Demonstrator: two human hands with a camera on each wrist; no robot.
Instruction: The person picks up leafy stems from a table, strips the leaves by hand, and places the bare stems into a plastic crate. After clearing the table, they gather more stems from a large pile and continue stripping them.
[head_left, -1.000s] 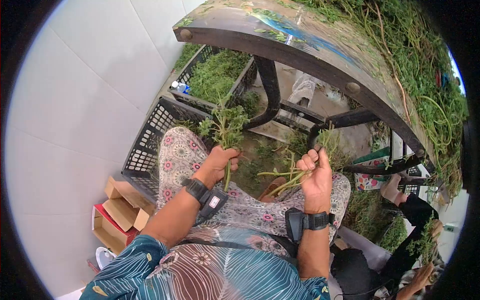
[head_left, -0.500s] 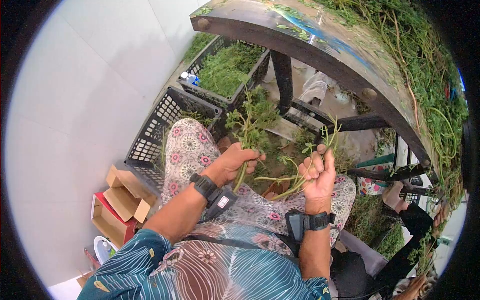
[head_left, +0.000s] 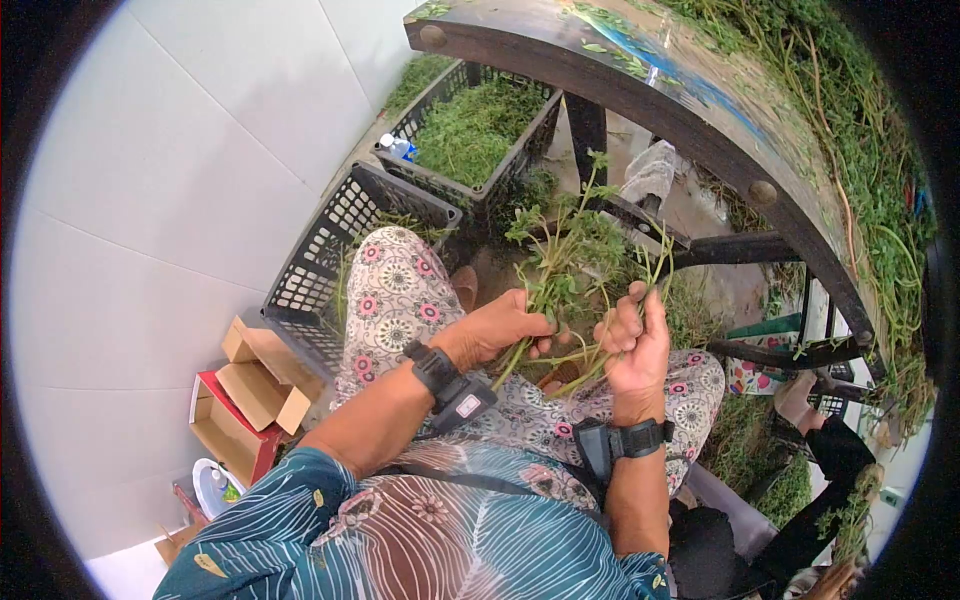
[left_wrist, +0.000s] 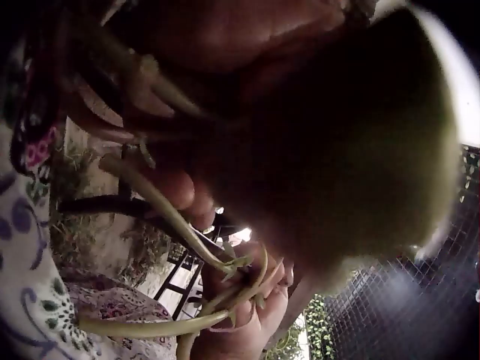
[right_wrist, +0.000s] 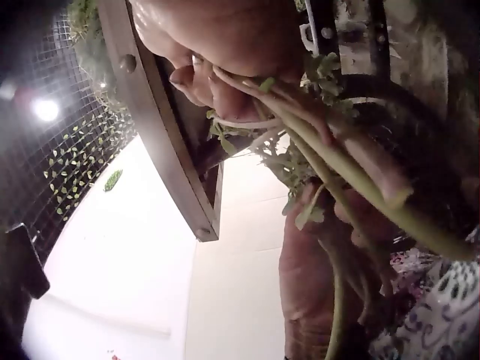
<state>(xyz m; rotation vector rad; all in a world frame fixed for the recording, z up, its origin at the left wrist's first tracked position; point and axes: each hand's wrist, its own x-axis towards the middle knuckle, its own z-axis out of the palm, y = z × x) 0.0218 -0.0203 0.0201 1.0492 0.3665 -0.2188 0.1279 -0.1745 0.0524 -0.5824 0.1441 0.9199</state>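
Note:
My left hand (head_left: 505,328) grips a bunch of leafy green stems (head_left: 562,255), leaves pointing up and cut ends below the fist. Close beside it on the right, my right hand (head_left: 637,345) holds a few thinner stems (head_left: 585,372), their bare ends pointing left toward the left hand. In the right wrist view, thick stems (right_wrist: 337,161) run out from the curled fingers of the right hand (right_wrist: 225,45), with the left hand (right_wrist: 307,277) below. The left wrist view is dark; the right hand (left_wrist: 247,322) shows there with stems.
A crate of greens (head_left: 560,105) and another black crate (head_left: 350,175) stand at the left, near open cardboard boxes (head_left: 240,425). A table edge (head_left: 640,95) curves across the top, with heaped plants (head_left: 885,190) on it. Another person's arm (head_left: 825,500) is at lower right.
My left hand has moved right with its bunch, closer to my right hand, which stays nearly in place with its stems. The head view has shifted slightly.

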